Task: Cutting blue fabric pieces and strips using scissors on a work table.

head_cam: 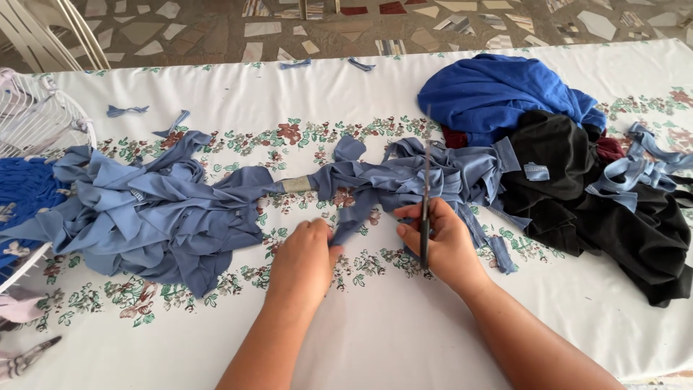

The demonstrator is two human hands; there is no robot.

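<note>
My right hand grips a pair of dark scissors, blades pointing up and away from me. My left hand pinches the end of a grey-blue fabric strip close beside the scissors. That strip belongs to a long tangle of grey-blue cloth strips lying across the middle of the table. A larger heap of the same grey-blue fabric lies to the left of my hands.
A floral white tablecloth covers the table. A bright blue garment and a black garment lie at the right, with light blue strips on top. A white wire basket stands at the left edge. Small scraps lie scattered.
</note>
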